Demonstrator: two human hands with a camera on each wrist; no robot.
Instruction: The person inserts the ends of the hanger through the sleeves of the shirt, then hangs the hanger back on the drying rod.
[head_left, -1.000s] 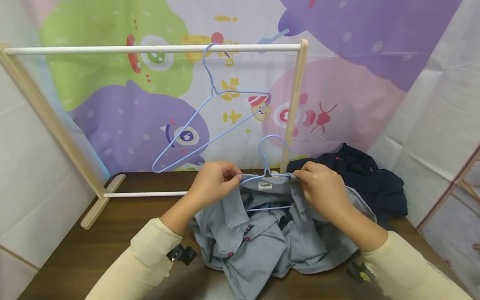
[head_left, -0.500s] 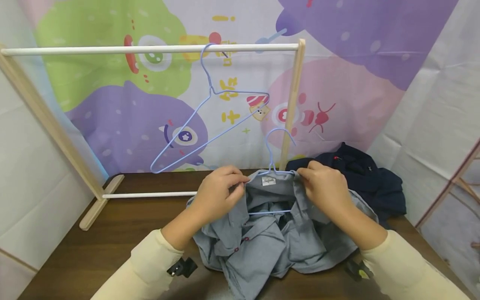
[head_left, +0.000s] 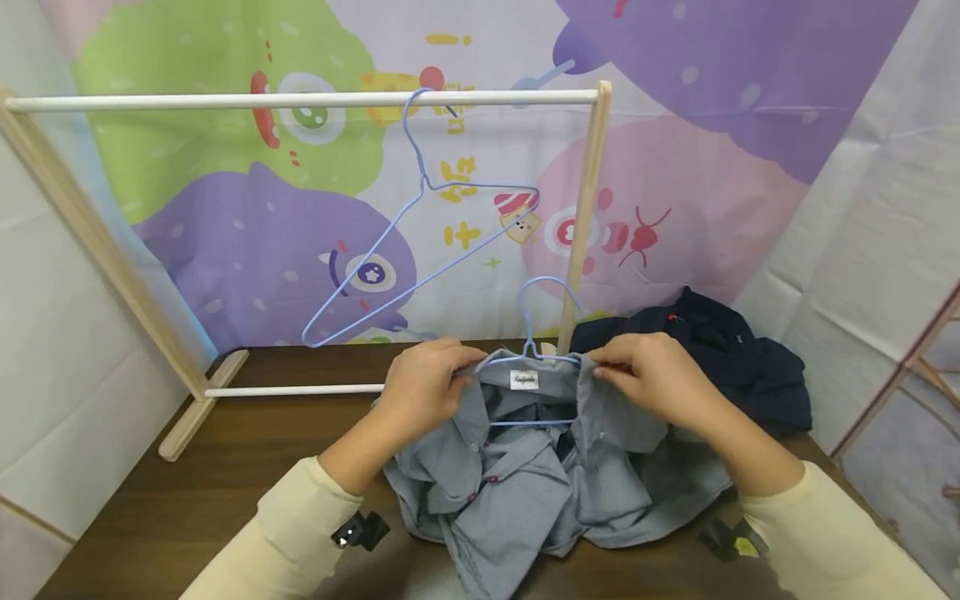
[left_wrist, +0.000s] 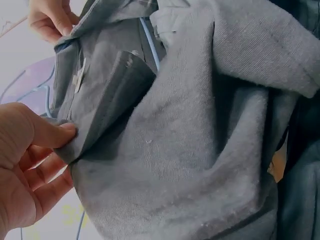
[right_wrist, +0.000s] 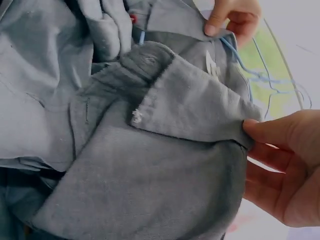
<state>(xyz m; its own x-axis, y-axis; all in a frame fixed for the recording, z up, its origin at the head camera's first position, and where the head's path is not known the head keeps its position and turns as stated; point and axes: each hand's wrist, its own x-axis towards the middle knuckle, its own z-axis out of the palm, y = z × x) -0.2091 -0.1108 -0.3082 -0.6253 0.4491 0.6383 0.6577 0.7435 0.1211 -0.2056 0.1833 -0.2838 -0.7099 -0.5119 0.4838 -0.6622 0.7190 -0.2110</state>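
A grey collared shirt with dark red buttons lies bunched on the table, its neck raised toward the rack. Inside its collar sits a light blue wire hanger, hook up above the white neck label. My left hand pinches the collar's left side between thumb and fingers; the left wrist view shows the thumb on the cloth. On the other side of the neck, my right hand pinches the collar, its thumb on the collar fold. The hanger's shoulders are hidden under the cloth.
Behind the shirt stands a rack with a white top rail and wooden legs. A second blue hanger hangs bare from that rail. Dark navy clothing lies heaped at the right of the brown table. A cartoon-print backdrop closes the rear.
The collar and hanger rise slightly and shift right, then come back down and left. The right side of the collar now lies folded outward, and the neck label faces the head camera more squarely.
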